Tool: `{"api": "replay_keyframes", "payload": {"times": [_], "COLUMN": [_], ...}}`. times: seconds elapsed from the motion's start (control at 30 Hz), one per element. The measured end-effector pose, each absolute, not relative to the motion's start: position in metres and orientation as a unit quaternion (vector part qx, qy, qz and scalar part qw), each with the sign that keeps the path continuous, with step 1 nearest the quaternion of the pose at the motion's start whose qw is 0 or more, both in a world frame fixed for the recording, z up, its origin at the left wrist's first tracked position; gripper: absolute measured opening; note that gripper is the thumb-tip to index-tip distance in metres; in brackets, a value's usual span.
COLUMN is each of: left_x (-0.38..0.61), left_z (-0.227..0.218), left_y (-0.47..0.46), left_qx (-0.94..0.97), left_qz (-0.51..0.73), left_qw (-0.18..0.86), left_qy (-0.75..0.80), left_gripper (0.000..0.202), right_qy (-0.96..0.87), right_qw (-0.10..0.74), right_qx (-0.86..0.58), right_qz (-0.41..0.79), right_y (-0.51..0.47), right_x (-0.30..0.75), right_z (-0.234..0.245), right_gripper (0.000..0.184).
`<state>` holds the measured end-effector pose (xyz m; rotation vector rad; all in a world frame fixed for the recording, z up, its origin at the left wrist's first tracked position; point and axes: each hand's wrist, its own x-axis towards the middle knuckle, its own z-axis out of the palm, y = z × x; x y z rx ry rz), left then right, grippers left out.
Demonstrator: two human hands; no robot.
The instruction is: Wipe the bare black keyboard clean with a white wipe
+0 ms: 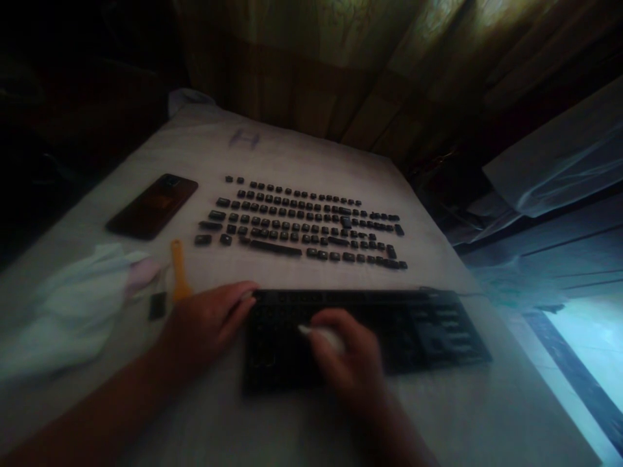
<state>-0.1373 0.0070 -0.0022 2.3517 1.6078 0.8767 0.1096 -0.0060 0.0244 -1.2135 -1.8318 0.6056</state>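
A black keyboard (389, 337) with its keycaps off lies in front of me on the pale cloth-covered table. My left hand (207, 318) is closed at its upper left corner, with the fingertips on the edge. Over the left half of the board, my right hand (348, 350) pinches a small white wad (331, 338), perhaps cloth or tissue; blur and the fingers hide its exact kind. A white tip pokes out from the fingers, close to the key area. Beyond the keyboard, loose black keycaps (294, 216) are laid out in rows.
To the left lie a dark phone (153, 206), a crumpled white cloth (73, 305), a yellow-handled tool (179, 269) and a small dark piece (157, 305), perhaps a brush head. A curtain (311, 71) hangs behind the table's far edge.
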Motion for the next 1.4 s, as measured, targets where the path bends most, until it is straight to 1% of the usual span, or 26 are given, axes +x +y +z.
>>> {"api": "replay_keyframes", "payload": {"times": [0.1,0.13,0.27,0.33,0.5,0.6,0.73,0.87,0.93,1.07,1.17,1.23,1.4], "left_x": [-0.127,-0.123,-0.109,-0.104,-0.096,-0.096,-0.098,-0.100,-0.100,-0.096,-0.095,-0.098,-0.114], "left_z": [0.002,0.003,0.008,0.009,0.010,0.011,0.010,0.006,0.003,0.005,0.012,0.016,0.018], "left_y": [-0.003,-0.006,-0.017,-0.019,-0.023,-0.024,-0.025,-0.029,-0.032,-0.038,-0.039,-0.036,-0.020], "left_qx": [0.792,0.799,0.804,0.805,0.813,0.804,0.780,0.768,0.767,0.770,0.768,0.765,0.744], "left_qz": [0.362,0.365,0.374,0.383,0.396,0.410,0.420,0.394,0.376,0.350,0.338,0.341,0.361], "left_qw": [0.054,0.068,0.123,0.141,0.213,0.236,0.260,0.279,0.291,0.319,0.353,0.351,0.253], "left_qy": [0.488,0.472,0.445,0.431,0.370,0.362,0.385,0.422,0.431,0.427,0.413,0.420,0.503], "left_gripper": [0.021,0.021,0.028,0.028,0.016,0.011,0.006,0.007,0.011,0.025,0.026,0.027,0.024], "right_qy": [-0.696,-0.689,-0.684,-0.690,-0.718,-0.733,-0.777,-0.831,-0.841,-0.852,-0.855,-0.849,-0.825], "right_qw": [0.413,0.409,0.391,0.385,0.361,0.353,0.356,0.371,0.386,0.398,0.398,0.405,0.389], "right_qx": [-0.508,-0.506,-0.480,-0.468,-0.450,-0.437,-0.402,-0.344,-0.333,-0.326,-0.321,-0.327,-0.397], "right_qz": [0.296,0.318,0.386,0.396,0.390,0.384,0.330,0.232,0.180,0.097,0.087,0.094,0.100], "right_y": [-0.009,-0.011,-0.017,-0.019,-0.019,-0.019,-0.018,-0.018,-0.019,-0.022,-0.022,-0.020,-0.011], "right_x": [0.109,0.108,0.105,0.104,0.103,0.102,0.102,0.102,0.102,0.101,0.099,0.098,0.095], "right_z": [0.024,0.024,0.026,0.028,0.034,0.036,0.031,0.022,0.021,0.031,0.034,0.031,0.013], "right_gripper": [0.007,0.008,0.010,0.011,0.009,0.010,0.007,0.014,0.016,0.018,0.020,0.020,0.019]}}
